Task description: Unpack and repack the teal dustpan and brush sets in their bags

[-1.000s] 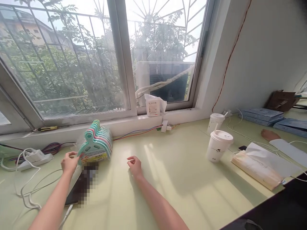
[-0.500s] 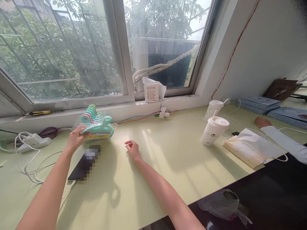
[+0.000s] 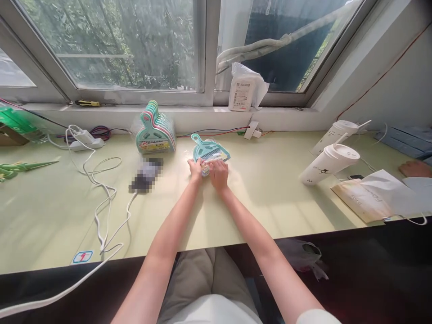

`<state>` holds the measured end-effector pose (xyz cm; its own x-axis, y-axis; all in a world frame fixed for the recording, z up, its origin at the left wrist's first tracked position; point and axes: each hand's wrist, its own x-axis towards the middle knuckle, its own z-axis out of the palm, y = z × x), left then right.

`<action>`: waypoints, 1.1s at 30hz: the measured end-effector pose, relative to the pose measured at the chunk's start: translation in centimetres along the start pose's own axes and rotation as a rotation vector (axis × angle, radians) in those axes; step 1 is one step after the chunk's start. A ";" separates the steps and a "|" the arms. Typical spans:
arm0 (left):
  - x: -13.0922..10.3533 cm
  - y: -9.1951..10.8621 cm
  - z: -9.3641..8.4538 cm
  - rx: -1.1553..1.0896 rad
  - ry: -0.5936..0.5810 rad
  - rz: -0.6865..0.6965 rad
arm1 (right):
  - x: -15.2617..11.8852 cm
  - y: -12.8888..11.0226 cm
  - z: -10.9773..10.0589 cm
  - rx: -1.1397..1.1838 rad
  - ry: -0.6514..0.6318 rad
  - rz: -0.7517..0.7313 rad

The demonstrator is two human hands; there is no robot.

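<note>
In the head view, my left hand (image 3: 195,168) grips the wrapped dustpan (image 3: 209,147) on the desk (image 3: 270,211); my right hand (image 3: 219,174) curls at its near edge, grip unclear. The step seems two-handed handling; next calls for steady hold.

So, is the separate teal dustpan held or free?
Held: the left hand and the right hand grasp the near side of the teal dustpan.

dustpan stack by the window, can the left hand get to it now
Likely yes: nothing visible blocks the left hand from the stack, though it would first have to come off the dustpan it touches.
</note>
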<state>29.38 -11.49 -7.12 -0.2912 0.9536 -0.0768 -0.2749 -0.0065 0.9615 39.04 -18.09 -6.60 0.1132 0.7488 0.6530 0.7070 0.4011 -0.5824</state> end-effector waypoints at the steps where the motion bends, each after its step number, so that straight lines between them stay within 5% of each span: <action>1: -0.3 -0.6 0.0 -0.031 0.012 -0.051 | -0.2 0.5 -0.5 0.033 -0.025 0.080; 3: -0.8 -1.1 -0.2 -0.113 -0.014 -0.096 | -0.5 1.5 -1.7 0.146 -0.057 0.263; 7: -1.9 -0.4 -0.9 -0.254 -0.261 -0.060 | -0.5 2.7 -3.4 0.431 -0.055 0.566; 16: -3.6 1.5 -1.9 -0.138 -0.575 -0.054 | 0.4 3.8 -4.0 0.727 0.059 0.772; 19: -2.8 1.5 -2.2 -0.117 -0.582 -0.001 | 0.9 4.8 -5.0 0.727 0.048 0.780; 28: -0.4 1.6 -3.5 -0.090 -0.145 0.023 | 1.3 5.1 -7.6 0.729 -0.164 0.782; 33: 1.3 4.7 -7.8 -0.029 0.520 0.217 | 1.2 5.8 -8.0 0.809 -0.077 0.851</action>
<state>20.55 -12.64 -4.73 -0.7552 0.6555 -0.0053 -0.1815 -0.2013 0.9626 48.89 -19.11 -5.31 0.2728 0.9558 -0.1091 -0.2280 -0.0459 -0.9726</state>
